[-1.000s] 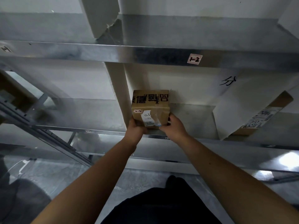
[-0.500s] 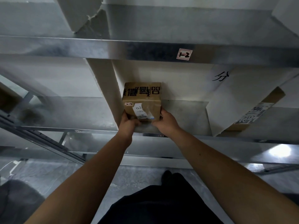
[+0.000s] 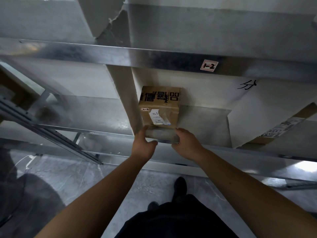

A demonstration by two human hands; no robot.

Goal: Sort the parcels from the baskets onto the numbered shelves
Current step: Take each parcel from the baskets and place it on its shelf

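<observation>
— What is seen from the head camera?

— A small brown cardboard box (image 3: 159, 107) is seen standing on a metal shelf (image 3: 202, 121), pushed close to a white divider (image 3: 127, 100) on its left. Large black printed characters are carried on its top face, upside down to the camera. On the near face a white shipping label (image 3: 158, 116) is stuck, partly peeled or covered with clear tape, and a tiny red-edged tag (image 3: 145, 109) is fixed at the upper left corner.

— And the hands?

— The left hand (image 3: 145, 146) and the right hand (image 3: 187, 144) are held at the shelf's front edge, just below the box. The fingers of both are curled, but nothing appears to be gripped; whether the fingertips are touching the box's lower edge cannot be told, since that strip is blurred.

— What else is shown?

— A sticker marked "1-2" (image 3: 208, 66) is fixed to the rail of the shelf above. To the right, a large white parcel (image 3: 267, 107) with a handwritten mark is leaned against a flat brown carton (image 3: 291, 124) with a printed label. Below, dark trousers and shoes are seen on a grey floor (image 3: 103, 177).
</observation>
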